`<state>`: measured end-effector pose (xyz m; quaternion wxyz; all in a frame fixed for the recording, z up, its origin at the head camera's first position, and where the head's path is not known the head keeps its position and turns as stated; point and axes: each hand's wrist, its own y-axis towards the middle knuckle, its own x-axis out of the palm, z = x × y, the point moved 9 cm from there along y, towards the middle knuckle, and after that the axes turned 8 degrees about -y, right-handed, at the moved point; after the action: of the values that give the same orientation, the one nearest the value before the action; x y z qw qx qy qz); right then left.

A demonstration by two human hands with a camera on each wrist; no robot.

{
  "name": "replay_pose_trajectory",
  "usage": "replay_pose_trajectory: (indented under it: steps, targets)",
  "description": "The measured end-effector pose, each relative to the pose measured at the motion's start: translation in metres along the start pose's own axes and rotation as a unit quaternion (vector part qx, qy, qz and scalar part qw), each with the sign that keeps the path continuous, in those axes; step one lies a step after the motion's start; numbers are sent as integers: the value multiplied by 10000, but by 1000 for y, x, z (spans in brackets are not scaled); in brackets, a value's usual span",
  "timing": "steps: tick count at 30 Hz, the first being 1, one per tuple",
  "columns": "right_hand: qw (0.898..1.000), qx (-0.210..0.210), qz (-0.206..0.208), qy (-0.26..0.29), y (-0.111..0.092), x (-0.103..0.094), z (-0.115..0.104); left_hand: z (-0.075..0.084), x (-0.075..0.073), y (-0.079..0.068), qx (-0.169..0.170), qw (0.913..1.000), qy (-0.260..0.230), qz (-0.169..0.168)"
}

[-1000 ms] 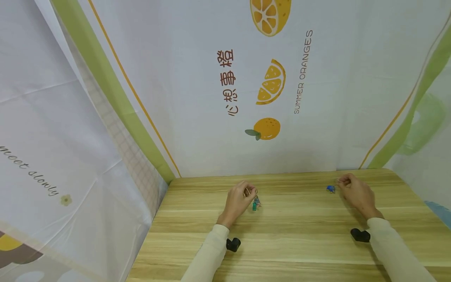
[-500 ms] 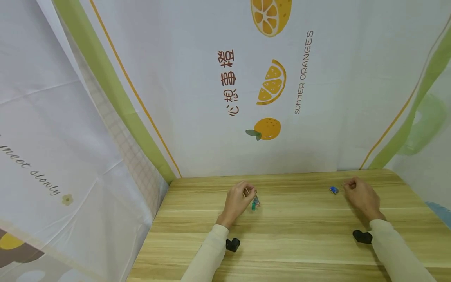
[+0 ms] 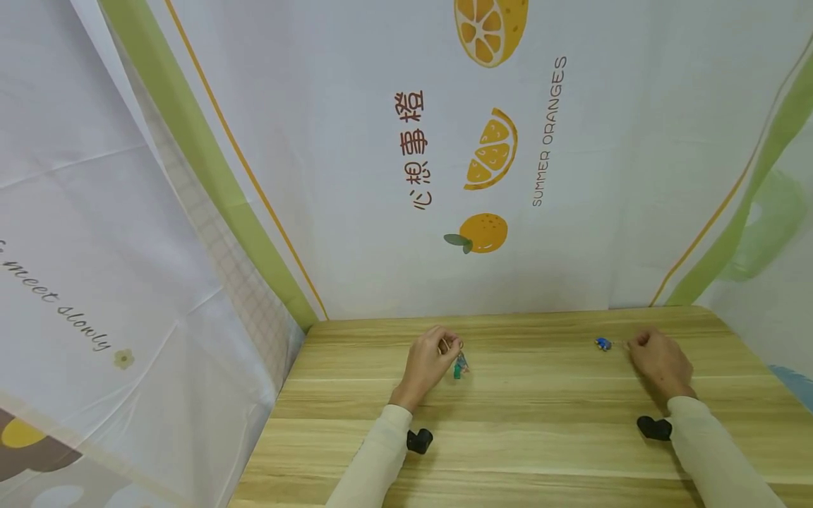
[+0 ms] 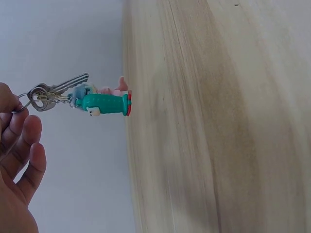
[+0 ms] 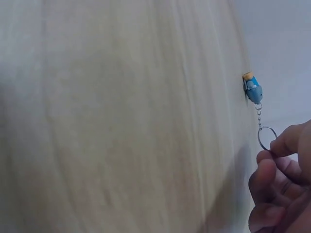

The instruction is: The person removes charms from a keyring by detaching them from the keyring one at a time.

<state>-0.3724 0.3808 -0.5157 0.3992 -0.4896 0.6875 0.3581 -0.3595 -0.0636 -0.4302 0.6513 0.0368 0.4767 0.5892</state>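
My left hand [image 3: 432, 360] pinches a metal key ring [image 4: 23, 101] between thumb and fingertip. From that ring hang a silver key [image 4: 70, 83] and a teal figure charm [image 4: 104, 103] with a red base and a pink part beside it, all held above the table. Farther right, my right hand [image 3: 662, 360] pinches the split ring [image 5: 267, 139] of a second keychain. A short chain links this ring to a small blue and grey-blue charm [image 5: 253, 89] with an orange end. In the head view that blue charm [image 3: 603, 343] lies on the table, left of the fingertips.
The wood-grain table [image 3: 527, 423] ends at the back against a white printed cloth [image 3: 356, 233]. Another cloth [image 3: 178, 381] borders its left side. Black wrist devices [image 3: 419, 441] jut inward from both sleeves.
My right hand has moved right and a little nearer, drawing its ring away so the blue charm has shifted slightly right and turned. The left hand and its keychain have stayed nearly still.
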Motion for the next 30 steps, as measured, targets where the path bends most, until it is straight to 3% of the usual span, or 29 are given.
replay_pose_trajectory:
  steps: [17,30]
  targets:
    - [9982,303,-525,-33,-1,7,11,1,-1,1,60,10000,-44,-17]
    - [9994,187,-263,88,-2,8,0,0,0,0,0,10000,-38,-63]
